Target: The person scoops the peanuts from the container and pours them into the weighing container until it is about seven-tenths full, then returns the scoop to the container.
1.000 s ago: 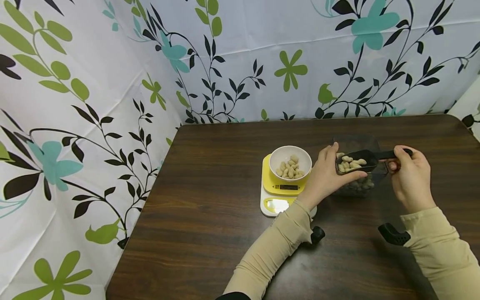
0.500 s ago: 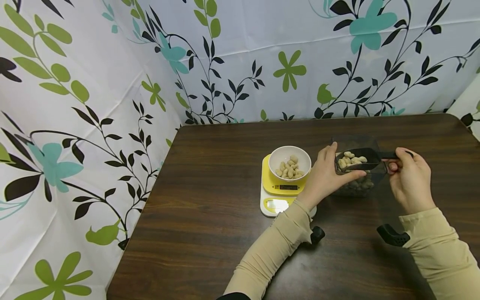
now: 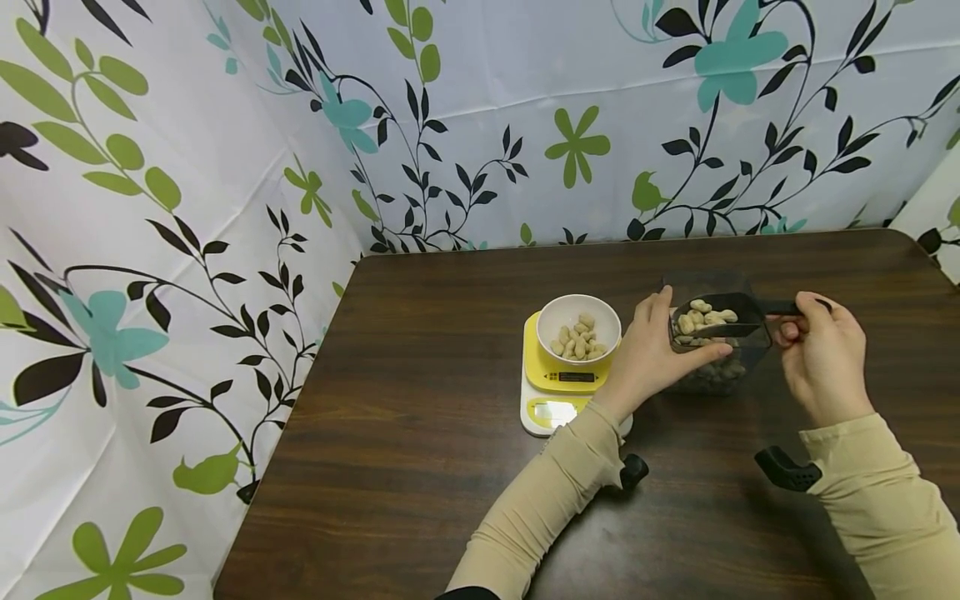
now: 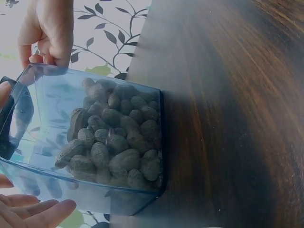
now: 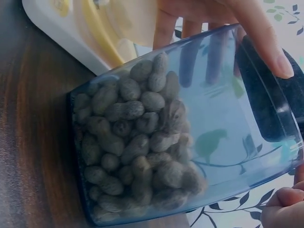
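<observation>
A clear dark-tinted plastic container (image 4: 52,109) stands on the table, partly filled with unshelled peanuts (image 5: 135,142). My left hand (image 3: 660,340) grips its left side, thumb across the front near the rim and fingers along the wall. At the container's mouth is a black scoop (image 3: 742,315), loaded with several peanuts (image 3: 699,317). Its handle is pinched between the thumb and fingers of my right hand (image 3: 828,360), just outside the right rim. Left of the container, a white bowl (image 3: 550,325) holding several peanuts (image 3: 579,340) sits on a yellow and white kitchen scale (image 3: 536,367).
The brown wooden table (image 3: 420,400) extends left and in front of the scale. Behind it and at the left hangs a white curtain (image 3: 480,75) with leaf and bird prints. My left forearm passes in front of the scale's lower right corner.
The scoop has risen slightly and levelled a little at the container's mouth, still bearing peanuts. My left hand, the bowl and the scale stay in place.
</observation>
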Demonstrator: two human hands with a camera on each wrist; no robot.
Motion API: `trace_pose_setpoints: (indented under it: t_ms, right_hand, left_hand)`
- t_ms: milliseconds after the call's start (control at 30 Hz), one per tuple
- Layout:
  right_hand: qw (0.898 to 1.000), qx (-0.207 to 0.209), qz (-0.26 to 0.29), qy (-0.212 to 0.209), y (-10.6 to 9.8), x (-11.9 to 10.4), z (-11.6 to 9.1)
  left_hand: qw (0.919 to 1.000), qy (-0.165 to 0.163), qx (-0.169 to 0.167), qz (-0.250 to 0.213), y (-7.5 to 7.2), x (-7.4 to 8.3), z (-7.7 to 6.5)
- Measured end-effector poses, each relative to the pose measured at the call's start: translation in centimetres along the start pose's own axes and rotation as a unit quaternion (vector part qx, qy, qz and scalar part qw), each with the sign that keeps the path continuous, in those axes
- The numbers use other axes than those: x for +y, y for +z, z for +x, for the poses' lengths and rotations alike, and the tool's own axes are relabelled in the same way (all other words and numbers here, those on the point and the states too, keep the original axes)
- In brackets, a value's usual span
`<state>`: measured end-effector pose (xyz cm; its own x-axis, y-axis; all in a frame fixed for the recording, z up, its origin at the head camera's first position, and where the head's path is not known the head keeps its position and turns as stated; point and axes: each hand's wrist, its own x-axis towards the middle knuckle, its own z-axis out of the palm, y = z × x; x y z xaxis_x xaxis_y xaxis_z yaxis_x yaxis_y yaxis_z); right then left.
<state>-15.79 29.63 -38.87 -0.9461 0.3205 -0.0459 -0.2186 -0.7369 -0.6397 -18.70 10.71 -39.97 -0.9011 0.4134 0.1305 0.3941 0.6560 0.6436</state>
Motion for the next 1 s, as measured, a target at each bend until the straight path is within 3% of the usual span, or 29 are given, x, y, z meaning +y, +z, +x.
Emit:
trace_pose_setpoints:
  t_ms: [200,600,1000]
  right_hand:
    - [1.000,-0.008,-0.012,-0.008,0.7,-0.3,0.0]
    - [0.998,-0.035,-0.023,-0.048,3.8,-0.4,0.7]
    - [0.996,-0.058,-0.062,-0.032,7.5,2.0,1.0]
  left_hand:
    - [0.9992,0.015,0.016,0.033,-0.6,0.2,-0.1]
    - [0.9977,0.002,0.038,0.055,-3.4,-0.2,0.2]
    - [0.9969,-0.033,0.058,0.041,-7.5,-2.8,-0.8]
